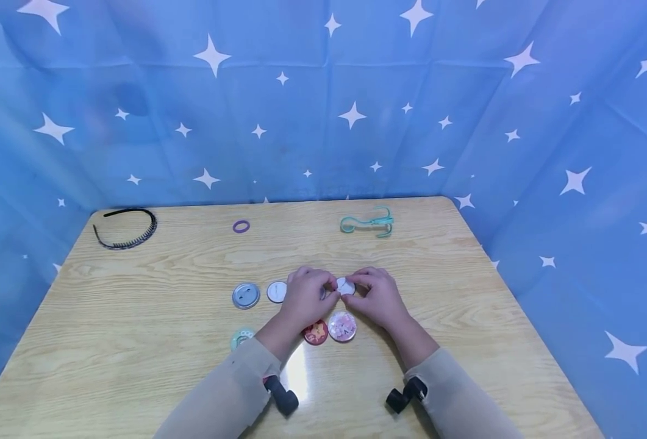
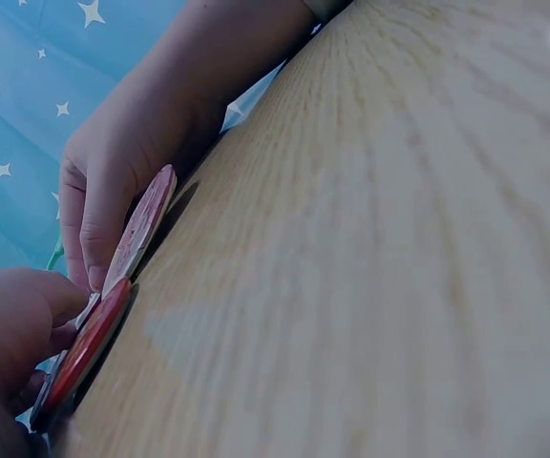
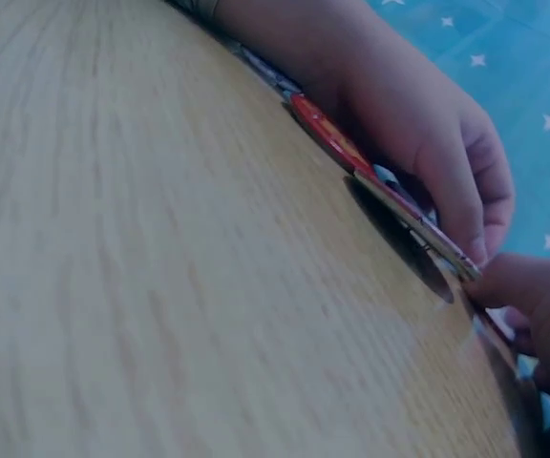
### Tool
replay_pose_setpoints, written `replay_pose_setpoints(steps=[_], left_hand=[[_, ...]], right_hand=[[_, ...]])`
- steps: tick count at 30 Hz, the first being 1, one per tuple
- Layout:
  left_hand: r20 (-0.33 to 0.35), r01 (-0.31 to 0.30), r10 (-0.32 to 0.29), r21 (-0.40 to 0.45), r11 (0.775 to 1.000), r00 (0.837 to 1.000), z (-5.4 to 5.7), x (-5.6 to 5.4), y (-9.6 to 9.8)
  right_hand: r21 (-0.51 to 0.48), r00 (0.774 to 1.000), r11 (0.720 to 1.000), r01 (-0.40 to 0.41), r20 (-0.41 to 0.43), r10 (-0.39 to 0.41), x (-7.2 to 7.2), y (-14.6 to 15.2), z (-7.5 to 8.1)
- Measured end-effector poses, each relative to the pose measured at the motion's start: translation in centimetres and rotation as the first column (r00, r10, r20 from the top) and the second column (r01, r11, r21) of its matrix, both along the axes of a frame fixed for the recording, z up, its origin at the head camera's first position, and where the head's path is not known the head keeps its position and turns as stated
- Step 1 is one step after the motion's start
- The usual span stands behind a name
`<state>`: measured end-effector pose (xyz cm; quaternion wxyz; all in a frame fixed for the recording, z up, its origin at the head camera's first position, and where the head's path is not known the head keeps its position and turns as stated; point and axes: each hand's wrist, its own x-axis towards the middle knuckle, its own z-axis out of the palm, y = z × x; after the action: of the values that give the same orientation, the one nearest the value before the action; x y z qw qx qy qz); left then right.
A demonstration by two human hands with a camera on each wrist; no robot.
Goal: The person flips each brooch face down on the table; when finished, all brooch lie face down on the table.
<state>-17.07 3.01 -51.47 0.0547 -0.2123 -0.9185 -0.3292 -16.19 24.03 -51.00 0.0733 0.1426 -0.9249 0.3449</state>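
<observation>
A round badge [image 1: 346, 286] lies back side up, its white back and pin showing. My left hand [image 1: 303, 299] pinches at its left edge with curled thumb and forefinger. From the other side, my right hand [image 1: 377, 296] grips the same badge by its right edge. The fingertips of both hands nearly meet there. Just below are a pink badge [image 1: 342, 327] and a red badge [image 1: 315, 333], both picture side up. Another badge [image 1: 322, 293] is mostly hidden behind the left hand. In the wrist views the fingers hide most of the gripped badge.
Left of the hands lie a grey-backed badge [image 1: 246, 296] and a white-backed badge [image 1: 276, 291]. A green badge [image 1: 242, 337] is partly covered by the left sleeve. Along the back are a black headband [image 1: 131, 244], a purple ring [image 1: 241, 227] and a teal claw-like clip [image 1: 367, 222].
</observation>
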Motion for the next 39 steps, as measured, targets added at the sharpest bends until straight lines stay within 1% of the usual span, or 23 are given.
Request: replay_pose_setpoints(steps=[3,9,12,15,18,21,24,27,33,39], left_hand=[[-0.030,0.006,-0.006,-0.004,1.000,1.000,0.2,0.0,-0.1],[-0.125,0.038,-0.037,0.011,0.999,0.991,0.6,-0.1,-0.4],[-0.143,0.055,-0.053,0.016,0.998,0.988,0.6,-0.2,-0.5],[-0.162,0.067,-0.062,0.023,0.997,0.985,0.8,-0.2,-0.8],[-0.184,0.078,-0.071,0.030,0.996,0.980,0.9,0.0,-1.2],[-0.197,0.085,-0.078,0.026,0.996,0.977,0.9,0.4,-1.8],[-0.195,0.086,-0.080,0.023,0.996,0.978,0.8,0.9,-2.7],[-0.193,0.086,-0.080,0.024,0.996,0.978,0.9,1.4,-3.5],[-0.125,0.054,-0.049,0.037,0.998,0.991,1.3,2.8,-5.6],[-0.125,0.059,-0.053,0.039,0.998,0.991,1.5,4.1,-8.7]], right_hand=[[-0.013,1.000,1.000,-0.004,-0.026,0.004,-0.1,-0.2,-0.1],[-0.142,0.994,0.990,-0.002,-0.111,-0.014,-0.2,-0.4,-0.1],[-0.162,0.988,0.987,-0.013,-0.153,-0.012,-0.2,-0.6,0.0],[-0.138,0.981,0.990,-0.026,-0.193,-0.001,-0.3,-0.8,0.0],[-0.084,0.974,0.996,-0.013,-0.226,-0.006,-0.4,-1.0,0.0],[-0.039,0.968,0.999,0.008,-0.249,-0.018,-0.3,-1.1,0.0],[-0.008,0.962,1.000,0.008,-0.273,-0.010,-0.1,-1.4,0.1],[0.025,0.953,1.000,-0.013,-0.301,0.020,0.0,-1.8,0.0],[0.083,0.937,0.994,-0.066,-0.337,0.091,0.6,-3.0,0.0],[0.172,0.923,0.979,-0.106,-0.348,0.161,1.3,-4.2,0.6]])
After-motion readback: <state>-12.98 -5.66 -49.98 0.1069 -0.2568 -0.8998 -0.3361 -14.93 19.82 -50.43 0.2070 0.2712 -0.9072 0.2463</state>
